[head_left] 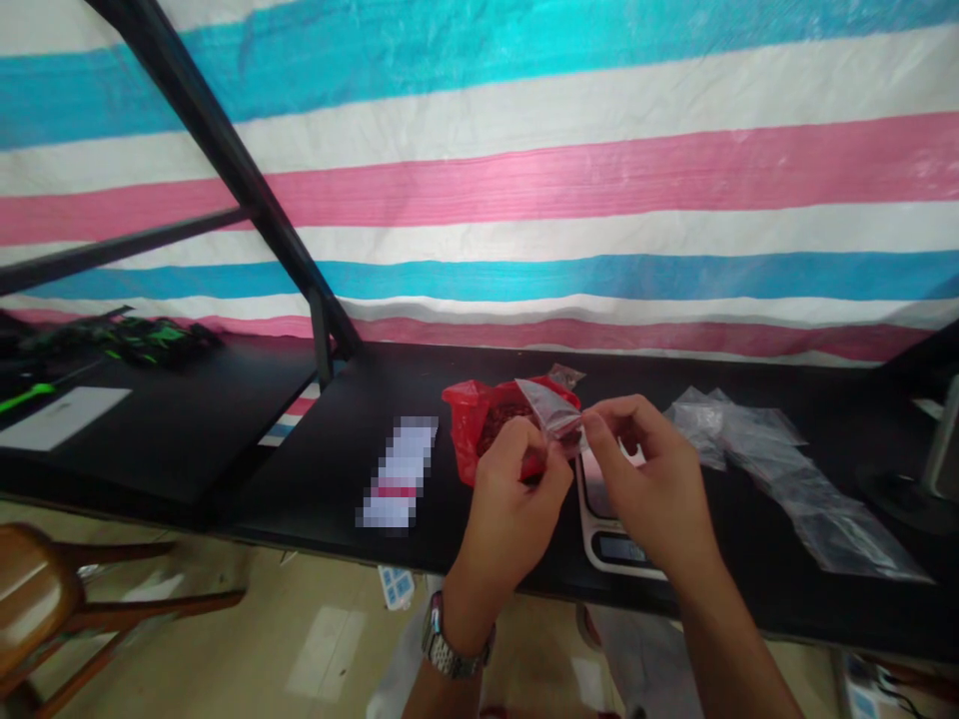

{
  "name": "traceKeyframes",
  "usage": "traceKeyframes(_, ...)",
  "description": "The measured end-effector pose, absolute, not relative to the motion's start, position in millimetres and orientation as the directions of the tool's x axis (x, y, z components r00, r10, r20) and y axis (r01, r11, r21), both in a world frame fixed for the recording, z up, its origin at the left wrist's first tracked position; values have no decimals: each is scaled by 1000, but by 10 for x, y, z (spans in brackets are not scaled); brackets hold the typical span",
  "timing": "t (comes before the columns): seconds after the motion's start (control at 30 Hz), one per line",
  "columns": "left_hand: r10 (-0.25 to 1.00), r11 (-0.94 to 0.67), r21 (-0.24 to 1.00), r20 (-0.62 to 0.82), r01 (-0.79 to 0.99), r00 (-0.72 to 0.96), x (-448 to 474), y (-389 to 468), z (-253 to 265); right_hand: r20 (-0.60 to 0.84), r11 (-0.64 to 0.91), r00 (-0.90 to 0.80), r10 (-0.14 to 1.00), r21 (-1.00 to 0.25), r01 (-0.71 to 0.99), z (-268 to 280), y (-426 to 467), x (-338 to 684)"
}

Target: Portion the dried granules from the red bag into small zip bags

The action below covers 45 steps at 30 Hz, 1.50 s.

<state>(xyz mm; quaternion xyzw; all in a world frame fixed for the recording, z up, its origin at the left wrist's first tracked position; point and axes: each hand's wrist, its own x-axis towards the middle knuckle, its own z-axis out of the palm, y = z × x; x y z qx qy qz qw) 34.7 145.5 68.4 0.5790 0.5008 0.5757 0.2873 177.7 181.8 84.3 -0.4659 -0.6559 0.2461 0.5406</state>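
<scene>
Both hands pinch a small clear plastic bag [550, 407] in front of me, with some reddish-brown contents low in it. My left hand [520, 489] grips its lower left part, and my right hand [648, 469] pinches its right edge between thumb and finger. Behind my left hand stands a red plastic bag [466, 419], open at the top, holding many small reddish-brown pieces [503, 421]. A white digital scale [595, 534] lies beneath my right hand, which partly covers its platform and display.
Several flat clear plastic bags [809, 484] lie spread on the black table [300, 509] at the right. A pixelated white strip [401, 469] lies at the left. Another small packet [565, 376] sits behind the red bag. A wooden stool [37, 589] stands at lower left.
</scene>
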Motion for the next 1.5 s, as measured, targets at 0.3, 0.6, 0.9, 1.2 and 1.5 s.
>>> traceKeyframes(0.3, 916, -289, 956, 290, 46, -277, 145, 1585, 567, -129, -145, -141, 982, -983, -111, 477, 1957, 1572)
traceKeyframes(0.6, 747, -367, 853, 508, 372, -429, 48, 1623, 490, -71, -45, 69, 995, -945, -325, 424, 2017, 1485)
traceKeyframes(0.9, 660, -76, 780, 506, 621, -555, -142, 1647, 344, 234, 235, 35, 972, -971, -33, 411, 1940, 1344)
traceKeyframes(1.2, 722, -294, 908, 416, 299, -552, -201, 1663, 355, 272, 271, -14, 962, -962, -30, 415, 1880, 1239)
traceKeyframes(1.5, 676, -358, 911, 404, 205, -616, -222, 1633, 352, 305, 308, -47, 951, -947, 94, 418, 1897, 1270)
